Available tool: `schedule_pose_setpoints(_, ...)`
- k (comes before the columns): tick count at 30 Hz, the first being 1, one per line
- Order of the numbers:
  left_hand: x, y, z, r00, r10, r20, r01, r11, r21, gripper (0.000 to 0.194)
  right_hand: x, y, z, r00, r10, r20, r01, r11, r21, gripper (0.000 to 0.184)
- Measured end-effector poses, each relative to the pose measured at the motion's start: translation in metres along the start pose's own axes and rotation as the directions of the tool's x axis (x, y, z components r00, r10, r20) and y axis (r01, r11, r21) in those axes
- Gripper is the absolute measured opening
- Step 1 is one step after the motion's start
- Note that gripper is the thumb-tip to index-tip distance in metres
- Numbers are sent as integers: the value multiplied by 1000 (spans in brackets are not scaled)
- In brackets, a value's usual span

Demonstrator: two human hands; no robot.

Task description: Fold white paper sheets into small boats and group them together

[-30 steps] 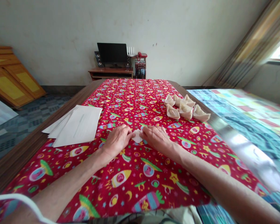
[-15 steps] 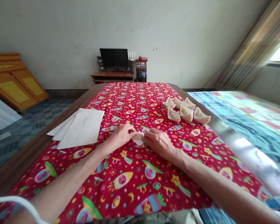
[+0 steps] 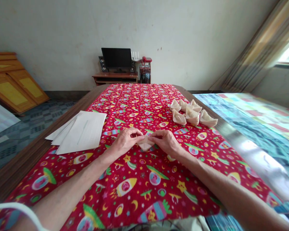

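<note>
A small piece of folded white paper (image 3: 145,145) is held over the middle of the red patterned cloth (image 3: 125,205). My left hand (image 3: 128,141) pinches its left side between thumb and fingers. From the other side, my right hand (image 3: 165,141) pinches the right edge the same way. The paper's lower part comes to a point facing me; my fingertips partly cover its upper edges. To the right, several folded paper boats (image 3: 192,116) stand in stacked groups. On the left lies a fanned pile of white paper sheets (image 3: 83,133).
The cloth covers a dark wooden table (image 3: 69,123). A bed (image 3: 252,128) adjoins the right side. Beyond the far end are a monitor (image 3: 117,60) on a small desk and a red telephone (image 3: 146,59). A white cable (image 3: 19,207) curves at lower left.
My right hand has shifted its hold, its fingers now pinching the paper's right edge. More of the folded paper shows between my hands. The view has moved slightly.
</note>
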State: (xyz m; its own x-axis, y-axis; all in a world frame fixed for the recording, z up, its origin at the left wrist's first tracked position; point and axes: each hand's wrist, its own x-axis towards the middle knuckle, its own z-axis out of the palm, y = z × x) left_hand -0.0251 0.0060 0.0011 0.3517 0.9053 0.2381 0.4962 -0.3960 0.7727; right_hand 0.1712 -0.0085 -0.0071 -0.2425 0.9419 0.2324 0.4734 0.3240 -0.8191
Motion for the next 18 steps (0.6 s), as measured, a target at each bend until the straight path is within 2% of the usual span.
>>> schedule_pose_setpoints(3, -3, 6, -2, 995, -72, -76, 65, 994, -86, 19, -1, -1, -3, 999, 48, -25, -46, 996, 74, 24)
schedule_pose_setpoints(7, -6, 11, -5, 969, -200, -143, 152, 945, -289, 21, 1, 1, -7, 994, 81, -71, -67, 981, 184, 30)
schedule_pose_setpoints(10, -6, 8, -7, 938, -306, -162, 221, 890, -399, 26, 4, 5, -11, 990, 56, -127, -34, 985, 167, 32)
schedule_pose_setpoints(13, -5, -1, -10, 931, -306, -196, 213, 896, -389, 30, 6, 8, -15, 985, 16, -171, -2, 997, 80, 29)
schedule_pose_setpoints(18, -4, -11, -16, 940, -233, -249, 185, 962, -202, 29, 8, 10, -19, 982, 16, -189, -23, 999, -40, 25)
